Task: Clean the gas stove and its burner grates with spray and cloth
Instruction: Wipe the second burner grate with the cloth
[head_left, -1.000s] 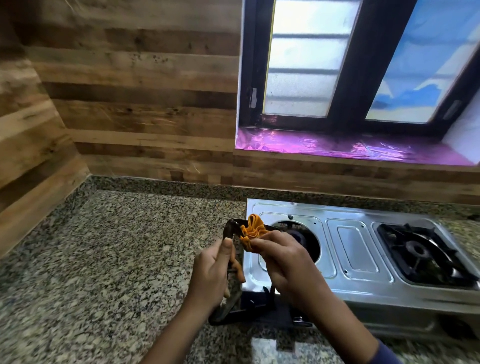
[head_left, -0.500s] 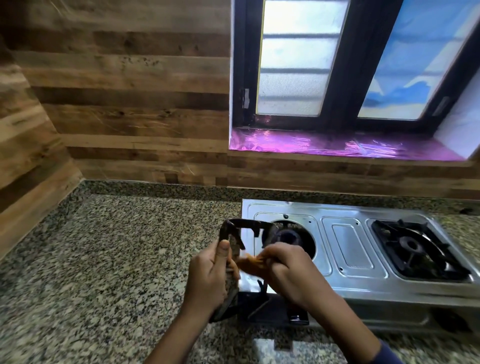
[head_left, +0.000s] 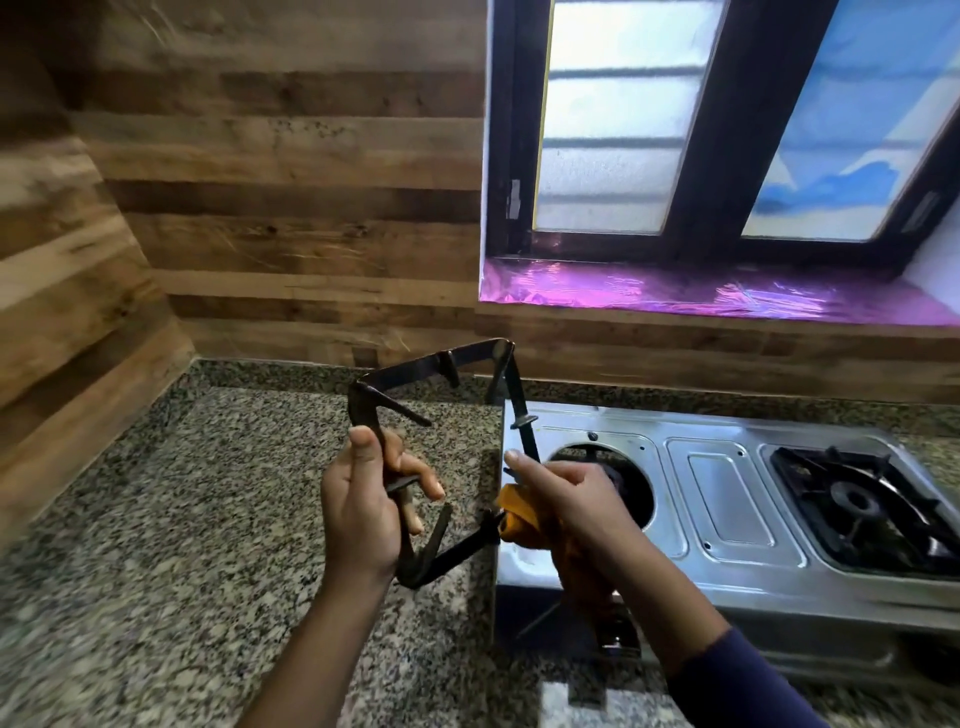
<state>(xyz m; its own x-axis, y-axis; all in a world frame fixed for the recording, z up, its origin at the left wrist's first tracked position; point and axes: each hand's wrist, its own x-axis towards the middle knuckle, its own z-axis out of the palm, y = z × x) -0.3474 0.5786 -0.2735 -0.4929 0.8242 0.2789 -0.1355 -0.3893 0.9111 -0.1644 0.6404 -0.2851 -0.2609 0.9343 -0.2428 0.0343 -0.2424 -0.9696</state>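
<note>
Left hand (head_left: 363, 512) is closed around the left side bar of a black burner grate (head_left: 415, 374), thumb up along the bar, fingers wrapped through the frame. Right hand (head_left: 563, 491) is clamped on a bunched orange cloth (head_left: 514, 519) and pressed against the grate's right edge, index finger extended along the bar. Cloth touches the grate at its lower right corner.

Grate is lifted clear of the stove, held tilted in mid-frame, roughly square outline with prongs pointing inward. Top bar sits against the wood wall in the picture; bottom corner hangs over the counter, just left of the stove's left edge.

Steel gas stove (head_left: 727, 493) sits centre-right to right of frame on the speckled granite counter (head_left: 156, 545). Its left burner well (head_left: 631, 491) is bare of a grate, partly hidden behind the right hand. Second grate (head_left: 862, 499) is seated on the right burner, far right of frame. Raised rectangular panel lies between the two burners.

Dark sleeve (head_left: 737, 686) on the right forearm, lower right. Left forearm bare.

Wood-plank wall (head_left: 260, 182) fills upper left and runs behind the stove. Dark-framed window (head_left: 727, 130) upper right, frosted panes, with a shiny purple sill (head_left: 701, 291) under it.

Spray bottle not in view.
</note>
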